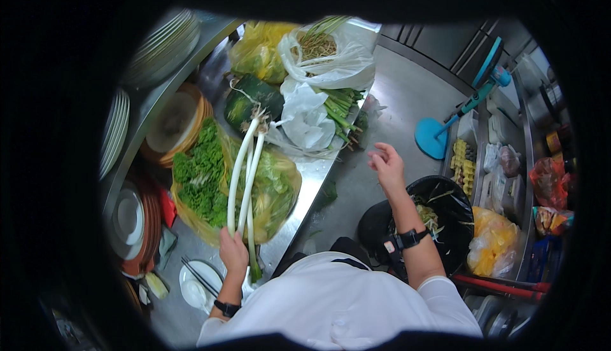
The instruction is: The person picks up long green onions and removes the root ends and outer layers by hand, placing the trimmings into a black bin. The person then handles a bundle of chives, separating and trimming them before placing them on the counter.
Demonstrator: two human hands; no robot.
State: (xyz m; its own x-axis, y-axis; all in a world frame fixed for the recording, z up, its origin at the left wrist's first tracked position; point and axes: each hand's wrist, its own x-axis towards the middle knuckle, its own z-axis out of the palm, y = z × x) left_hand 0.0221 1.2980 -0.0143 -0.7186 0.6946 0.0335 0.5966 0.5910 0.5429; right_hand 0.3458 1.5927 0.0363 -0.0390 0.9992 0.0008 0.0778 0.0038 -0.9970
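Note:
My left hand [234, 254] grips several long white leek stalks [247, 179] low down, their rooted ends pointing away from me. Beneath the stalks, on the steel counter [305, 208], lie curly leafy greens [205, 174] and a thin yellow plastic bag [281, 179] with pale leafy vegetables inside. The root ends overlap a dark green squash or melon [250, 100]. My right hand [387, 162] hangs over the floor beyond the counter's right edge, fingers loosely bent and nothing visible in them. Below its forearm stands a black-lined bin [451, 217] holding vegetable scraps.
Further up the counter are a white plastic bag [343, 67], a yellow bag [262, 50] and green stalks [341, 112]. Stacked plates [176, 126] line the left side. A plate with chopsticks [200, 279] sits near me. A blue floor mop [432, 137] and low shelves are at right.

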